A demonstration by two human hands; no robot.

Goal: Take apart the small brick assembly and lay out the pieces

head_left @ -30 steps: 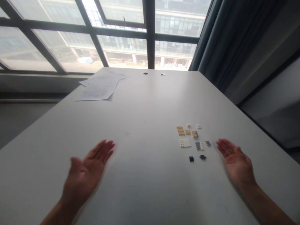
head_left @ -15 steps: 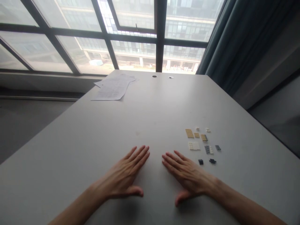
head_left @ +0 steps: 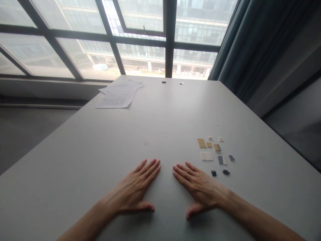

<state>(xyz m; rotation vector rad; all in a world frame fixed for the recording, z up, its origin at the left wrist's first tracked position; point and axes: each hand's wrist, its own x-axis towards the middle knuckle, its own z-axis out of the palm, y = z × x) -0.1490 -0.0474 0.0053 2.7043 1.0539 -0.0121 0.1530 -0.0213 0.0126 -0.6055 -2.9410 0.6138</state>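
My left hand (head_left: 137,187) is palm down over the white table (head_left: 100,147), fingers stretched out and thumb apart, holding nothing. Facing it, my right hand (head_left: 198,187) is also flat and open, with a gap between the two. Small building bricks lie to the right of my right hand: a tan plate (head_left: 201,143), a smaller tan one (head_left: 209,145), a tan-and-grey piece (head_left: 217,147), a white plate (head_left: 207,156), a grey-and-white piece (head_left: 222,160), and a grey piece (head_left: 231,158). Nearest my right hand are a black brick (head_left: 213,173) and a dark piece (head_left: 226,172).
Two tiny white bricks, one of them a white piece (head_left: 221,139), lie behind the tan ones. Printed paper sheets (head_left: 116,97) lie at the far left of the table. Two cable holes, one dark (head_left: 164,82), sit near the far edge. A curtain (head_left: 233,67) hangs at the right.
The view has shifted slightly, so the table and bricks appear a little further left. Both hands stay flat in nearly the same place; nothing was picked up.
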